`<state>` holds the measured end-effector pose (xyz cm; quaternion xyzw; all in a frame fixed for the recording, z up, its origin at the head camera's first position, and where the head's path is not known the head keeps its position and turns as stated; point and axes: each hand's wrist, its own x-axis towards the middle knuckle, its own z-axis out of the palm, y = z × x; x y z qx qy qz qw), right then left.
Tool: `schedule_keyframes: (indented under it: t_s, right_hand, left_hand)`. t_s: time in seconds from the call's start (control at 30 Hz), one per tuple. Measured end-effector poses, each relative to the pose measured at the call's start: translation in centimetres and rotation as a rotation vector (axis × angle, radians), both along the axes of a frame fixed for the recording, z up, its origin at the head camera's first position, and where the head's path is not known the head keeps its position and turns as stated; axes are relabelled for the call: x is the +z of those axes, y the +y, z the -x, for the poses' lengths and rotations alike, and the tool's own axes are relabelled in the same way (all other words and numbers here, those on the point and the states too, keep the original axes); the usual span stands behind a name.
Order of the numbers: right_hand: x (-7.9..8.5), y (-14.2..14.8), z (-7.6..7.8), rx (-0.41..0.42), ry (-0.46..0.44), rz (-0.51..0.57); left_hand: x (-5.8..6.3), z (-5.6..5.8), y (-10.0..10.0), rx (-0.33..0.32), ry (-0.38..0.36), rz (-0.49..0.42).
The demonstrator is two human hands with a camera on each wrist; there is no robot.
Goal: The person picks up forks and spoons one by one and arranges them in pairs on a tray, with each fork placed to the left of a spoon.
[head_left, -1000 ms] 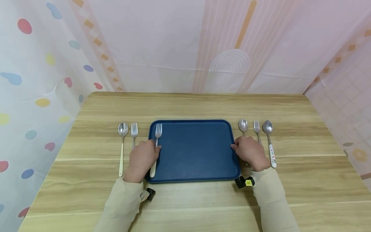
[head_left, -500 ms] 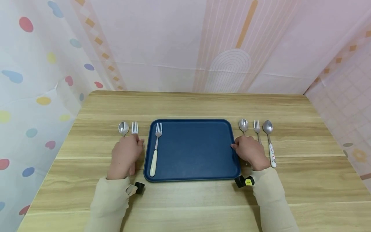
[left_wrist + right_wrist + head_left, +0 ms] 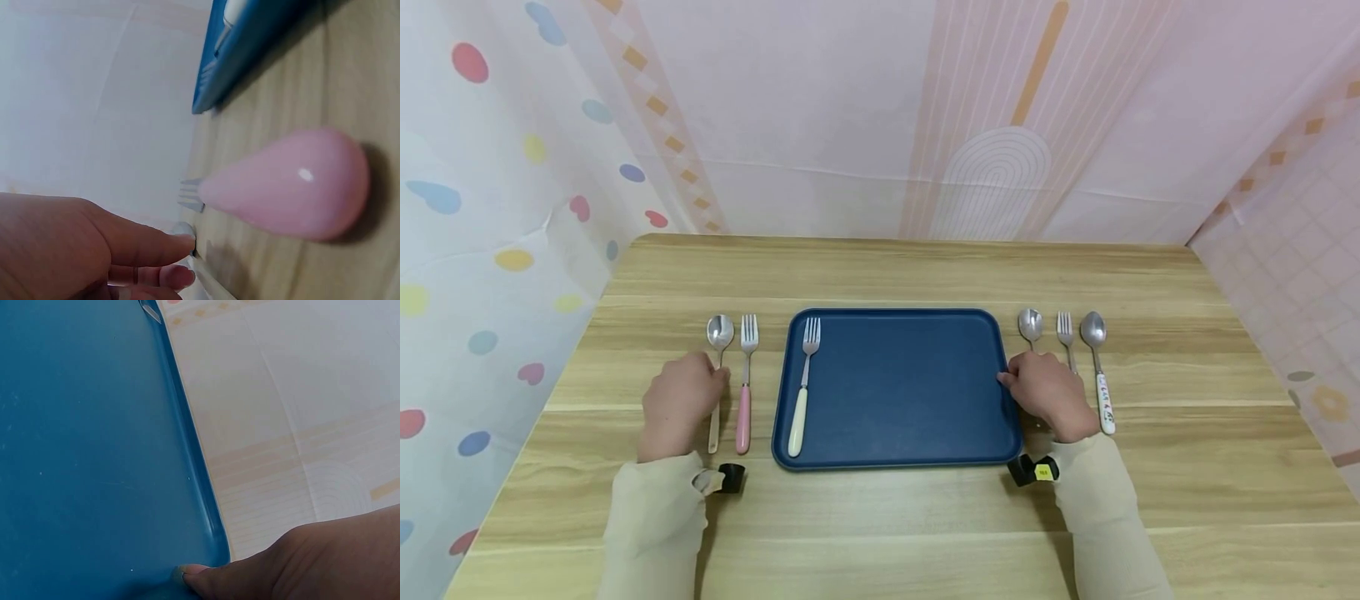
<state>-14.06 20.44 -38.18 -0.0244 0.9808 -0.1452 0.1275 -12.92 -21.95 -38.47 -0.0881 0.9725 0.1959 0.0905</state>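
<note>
A spoon with a pale handle (image 3: 713, 429) lies at the left, beside a pink-handled fork (image 3: 743, 417). My left hand (image 3: 681, 400) is over the spoon's neck, thumb and fingertips right at it. In the left wrist view a gap shows between thumb (image 3: 150, 244) and fingers. The blue tray (image 3: 910, 387) lies in the middle, with a cream-handled fork (image 3: 800, 408) along its left side. My right hand (image 3: 1048, 392) grips the tray's right edge, its thumb (image 3: 200, 578) over the rim; the other fingers are hidden in the right wrist view.
Right of the tray lie a spoon (image 3: 1030, 323), a fork (image 3: 1064, 329) partly covered by my right hand, and a spoon with a patterned white handle (image 3: 1103, 400). A patterned curtain (image 3: 820, 125) hangs behind the wooden table (image 3: 895, 542).
My left hand has let go of the cream-handled fork on the tray and moved left, past the pink-handled fork, to the spoon. My right hand has stayed at the tray's edge.
</note>
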Motion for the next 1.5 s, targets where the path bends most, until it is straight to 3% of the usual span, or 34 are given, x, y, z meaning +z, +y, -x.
schedule_keyframes:
  t_s: [0.17,0.3,0.87,1.2,1.5]
  right_hand:
    - [-0.1,0.0,0.0,0.000,-0.003,0.000]
    - [-0.1,0.0,0.0,0.002,-0.004,-0.003]
    - [-0.2,0.0,-0.1,0.006,0.004,-0.002]
    - [-0.3,0.0,0.0,0.009,-0.005,-0.003]
    - [-0.2,0.0,0.0,0.003,-0.005,-0.008]
  left_hand:
    - [-0.5,0.3,-0.2,0.014,-0.070,-0.007]
    - [-0.7,0.5,-0.2,0.005,-0.072,-0.010]
    - [-1.4,1.0,-0.8,-0.085,0.058,-0.028]
    - [-0.8,0.8,-0.4,-0.090,0.139,-0.033]
    - [-0.2,0.7,1.3,-0.116,0.195,-0.071]
